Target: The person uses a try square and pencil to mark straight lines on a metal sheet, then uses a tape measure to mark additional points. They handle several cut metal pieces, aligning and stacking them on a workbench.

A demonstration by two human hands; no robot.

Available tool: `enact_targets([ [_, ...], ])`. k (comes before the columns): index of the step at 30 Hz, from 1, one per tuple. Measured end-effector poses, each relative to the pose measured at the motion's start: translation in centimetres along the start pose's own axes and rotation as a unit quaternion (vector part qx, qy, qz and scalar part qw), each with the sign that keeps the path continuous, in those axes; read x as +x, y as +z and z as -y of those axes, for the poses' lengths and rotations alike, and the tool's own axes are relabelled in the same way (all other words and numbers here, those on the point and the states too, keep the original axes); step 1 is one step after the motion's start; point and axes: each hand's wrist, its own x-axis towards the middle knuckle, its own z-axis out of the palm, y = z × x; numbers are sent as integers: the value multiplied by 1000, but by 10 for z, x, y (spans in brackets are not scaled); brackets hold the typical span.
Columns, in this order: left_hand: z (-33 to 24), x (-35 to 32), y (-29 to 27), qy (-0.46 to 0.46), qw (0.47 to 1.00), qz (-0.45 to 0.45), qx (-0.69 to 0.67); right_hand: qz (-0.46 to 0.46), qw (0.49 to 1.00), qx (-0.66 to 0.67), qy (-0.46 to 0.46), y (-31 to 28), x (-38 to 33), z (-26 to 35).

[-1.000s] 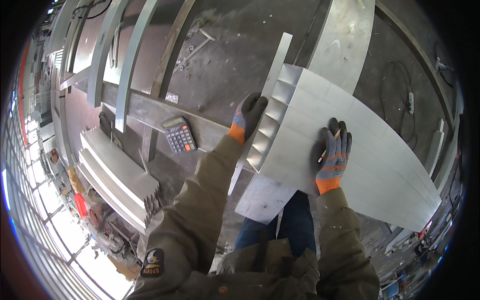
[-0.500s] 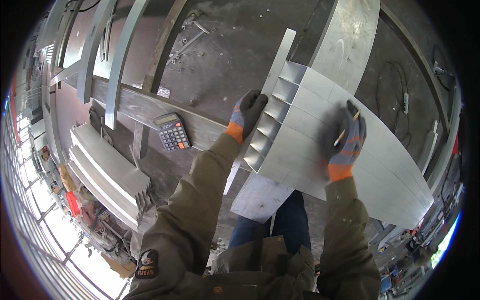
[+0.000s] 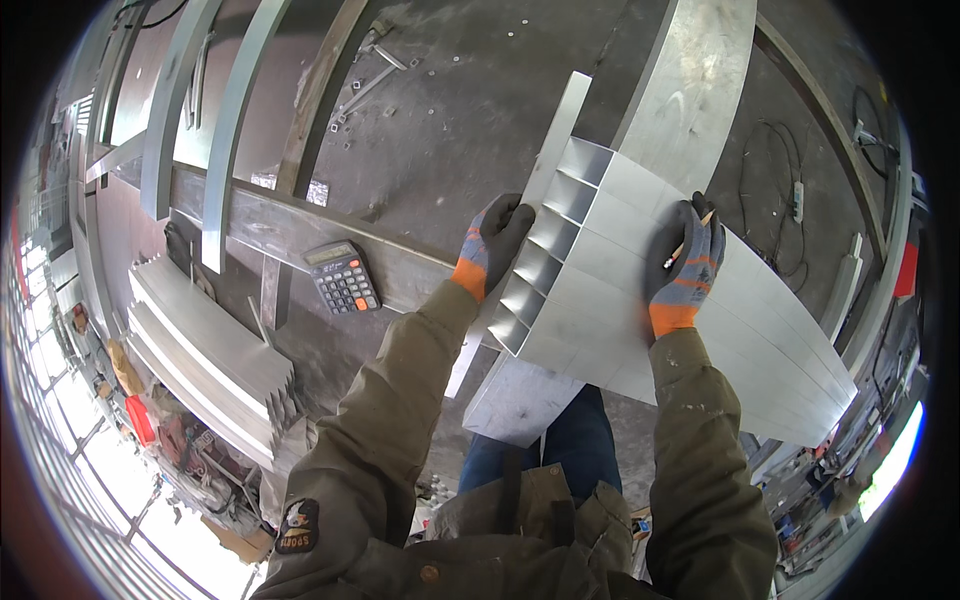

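Note:
Several silvery metal profiles (image 3: 640,310) lie side by side in front of me, their hollow ends lined up on the left. A flat metal bar (image 3: 566,122) stands along those ends. My left hand (image 3: 492,245), in a grey and orange glove with black fingers, is closed on the bar's left edge; its fingertips are partly hidden. My right hand (image 3: 690,255), gloved alike, rests on top of the profiles with curled fingers. A pencil (image 3: 674,256) is held in it, slanting out between the fingers.
A black calculator (image 3: 342,277) lies on a steel beam (image 3: 400,262) at left. Farther left is a stack of long metal profiles (image 3: 205,350). A wide metal beam (image 3: 690,90) runs away under the work. A cable (image 3: 797,200) and small scraps (image 3: 375,85) lie beyond.
My right hand has shifted slightly left and away from me across the profiles, still with the pencil. My left hand stays at the flat bar. The whole view has shifted a little.

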Motion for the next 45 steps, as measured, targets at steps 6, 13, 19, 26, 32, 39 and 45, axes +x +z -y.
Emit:
enact_targets([
  [6, -1, 2, -6, -29, 999, 18, 16, -18, 995, -73, -65, -3, 1, 4],
  [13, 5, 2, -3, 16, 999, 15, 38, -1, 994, -102, -43, -2, -1, 2],
  [19, 15, 5, -2, 15, 999, 31, 12, 3, 991, -124, -51, -3, -1, 4],
  [26, 15, 4, 0, 11, 1000, 26, 10, 28, 983, -158, -89, -6, 4, 3],
  [32, 9, 2, 5, 9, 1000, -3, -7, 39, 982, -177, -55, -3, 3, 7],
  [39, 3, 0, 0, 8, 999, 23, 38, 38, 982, -178, -43, -4, 3, 8],
  [45, 6, 1, -2, -6, 998, 32, 48, 17, 982, -179, -58, -3, 2, 7],
])
